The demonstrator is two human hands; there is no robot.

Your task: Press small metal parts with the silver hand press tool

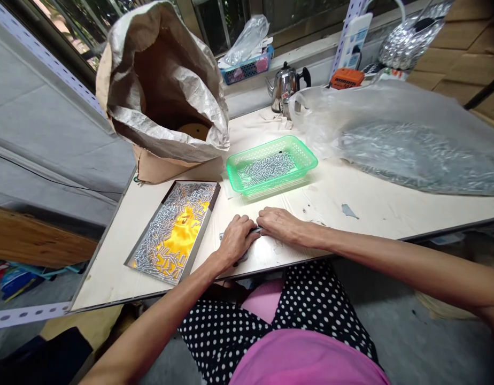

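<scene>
Close to the table's front edge, my left hand (238,239) is closed over a thin grey metal bar (257,230); its exact kind does not show. My right hand (281,223) meets it from the other side, fingers bent and pinched at the bar's right end. Behind my hands stands a green plastic basket (272,188) with many small silvery metal pins (269,168) in it. To the left lies a shallow box (201,231), its yellow bottom partly covered by more small metal pieces (151,240). Under my left palm a small dark part is mostly hidden.
A large open paper sack (167,128) stands at the back left of the white table (110,272). A clear plastic bag (415,155) of metal pieces lies at the right. At the back are a steel kettle (285,88), an orange item (347,78) and a blue basket (247,68).
</scene>
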